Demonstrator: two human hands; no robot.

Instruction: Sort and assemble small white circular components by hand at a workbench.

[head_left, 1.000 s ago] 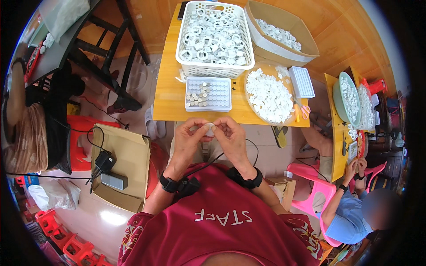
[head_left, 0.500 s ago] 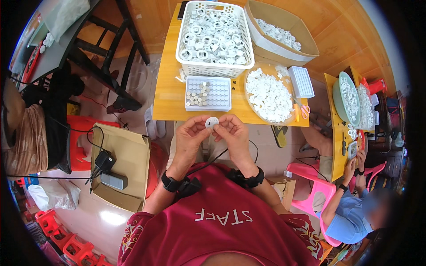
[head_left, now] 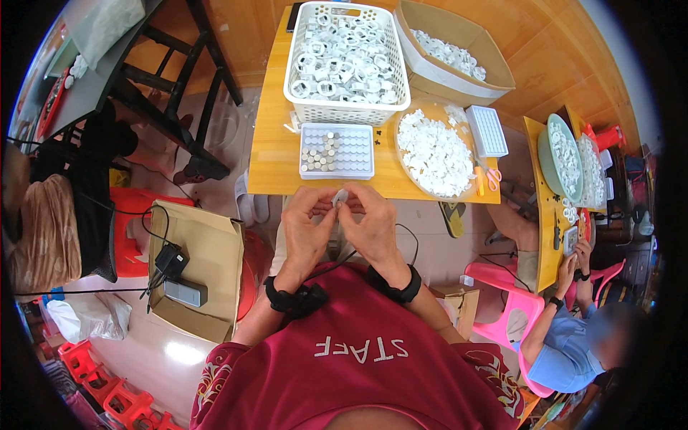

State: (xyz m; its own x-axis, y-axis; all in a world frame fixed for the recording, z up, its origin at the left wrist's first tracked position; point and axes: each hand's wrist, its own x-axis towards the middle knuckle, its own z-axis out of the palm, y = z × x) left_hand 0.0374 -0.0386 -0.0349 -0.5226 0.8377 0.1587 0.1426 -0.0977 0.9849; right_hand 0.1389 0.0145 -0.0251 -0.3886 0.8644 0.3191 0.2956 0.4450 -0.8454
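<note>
My left hand and my right hand meet just off the near edge of the wooden table. Between their fingertips they pinch a small white round plastic piece, tilted nearly edge-on. My fingers cover much of it. Straight ahead lies a white tray with rows of small wells and several silver button-like discs in its left part. Behind it stands a white perforated basket heaped with white plastic ring-shaped parts.
On the table's right are a round plate of small white pieces, a second welled tray, orange-handled scissors and a cardboard box. An open carton holds a power adapter. A co-worker sits at the right.
The white round piece has turned from face-on to nearly edge-on between my fingertips. My hands have shifted slightly together. At the right, the co-worker's hands have moved a little.
</note>
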